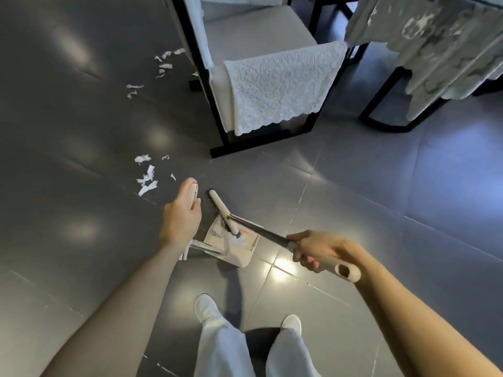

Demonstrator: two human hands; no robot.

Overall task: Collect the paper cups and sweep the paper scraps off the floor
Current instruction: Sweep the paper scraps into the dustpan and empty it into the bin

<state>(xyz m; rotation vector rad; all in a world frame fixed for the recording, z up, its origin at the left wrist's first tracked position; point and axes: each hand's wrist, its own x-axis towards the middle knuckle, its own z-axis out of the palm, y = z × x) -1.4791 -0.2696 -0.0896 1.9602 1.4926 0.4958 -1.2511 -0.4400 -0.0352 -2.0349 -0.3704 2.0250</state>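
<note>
My right hand [313, 248] grips the cream grip of a broom handle [261, 231]; the broom's cream head with dark bristles [219, 206] lies over the mouth of a cream dustpan [234, 248] on the floor. My left hand [182, 213] holds the top of the dustpan's upright handle [193, 193]. White paper scraps [147, 175] lie on the grey floor just left of the dustpan. More paper scraps [163, 63] are scattered farther back beside the chair. No paper cup is in view.
A black-framed chair [261, 77] with a white lace cover stands straight ahead. A table with a patterned cloth [441, 44] and dark legs is at the upper right. My white shoes [204, 306] stand on glossy grey tiles below the dustpan.
</note>
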